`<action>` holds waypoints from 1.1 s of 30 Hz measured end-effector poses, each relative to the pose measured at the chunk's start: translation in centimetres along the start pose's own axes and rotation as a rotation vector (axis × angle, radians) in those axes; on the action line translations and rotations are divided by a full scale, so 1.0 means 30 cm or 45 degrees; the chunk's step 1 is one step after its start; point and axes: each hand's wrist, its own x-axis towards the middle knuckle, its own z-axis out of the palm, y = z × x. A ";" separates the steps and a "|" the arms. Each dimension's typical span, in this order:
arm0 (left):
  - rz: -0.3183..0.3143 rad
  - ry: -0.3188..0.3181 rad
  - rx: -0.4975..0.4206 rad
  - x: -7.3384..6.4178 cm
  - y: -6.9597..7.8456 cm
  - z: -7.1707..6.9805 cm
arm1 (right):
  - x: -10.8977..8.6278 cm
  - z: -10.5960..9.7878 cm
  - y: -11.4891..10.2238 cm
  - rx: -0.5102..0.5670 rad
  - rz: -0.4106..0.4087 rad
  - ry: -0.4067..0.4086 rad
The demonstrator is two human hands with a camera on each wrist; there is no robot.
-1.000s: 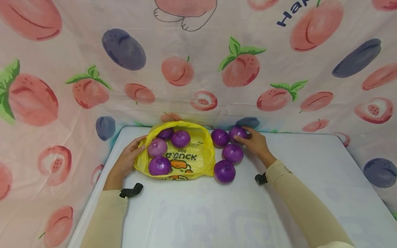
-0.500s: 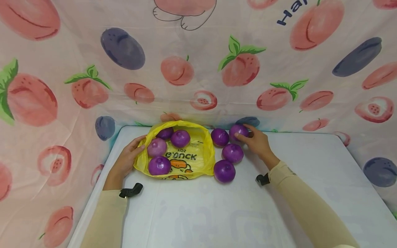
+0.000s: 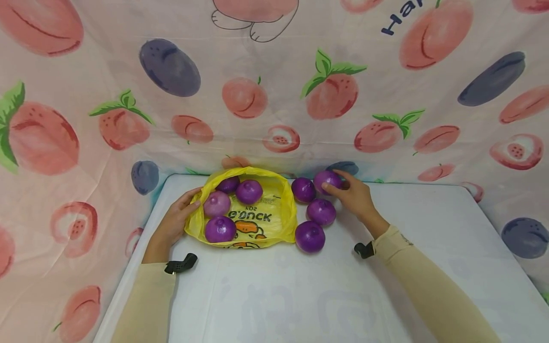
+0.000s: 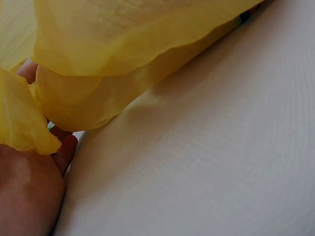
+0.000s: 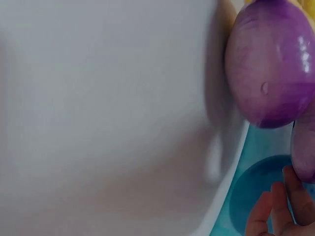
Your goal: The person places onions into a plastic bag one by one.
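Observation:
A yellow plastic bag lies with its mouth wide, printed with a cartoon duck and lettering. Inside, toward its left, sit several purple onions, one of them paler. My left hand grips the bag's left rim, thumb on the inner side; in the left wrist view the yellow film hides most of its fingers. My right hand holds a purple onion between thumb and fingers, at the back edge of the table. Three more onions stand right of the bag: one at the back, a middle one, a front one.
The white table spreads in front of the bag and to the right. Behind it rises a pink fruit-print cloth, which meets the back edge close to the onions. A black wrist camera sits on the left wrist.
The onion in my right hand has risen slightly, then shifted a little left. My right wrist and sleeve moved slightly right. The left hand, the bag and the other onions stay put.

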 end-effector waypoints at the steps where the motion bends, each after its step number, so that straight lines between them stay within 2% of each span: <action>1: -0.001 0.000 0.000 0.000 0.000 0.000 | -0.003 0.000 -0.006 0.004 0.002 -0.006; 18: 0.001 -0.002 0.000 0.000 -0.004 -0.003 | -0.068 0.027 -0.127 0.122 -0.021 -0.100; 33: -0.017 -0.005 -0.013 0.000 -0.003 -0.004 | -0.102 0.075 -0.209 0.136 -0.063 -0.148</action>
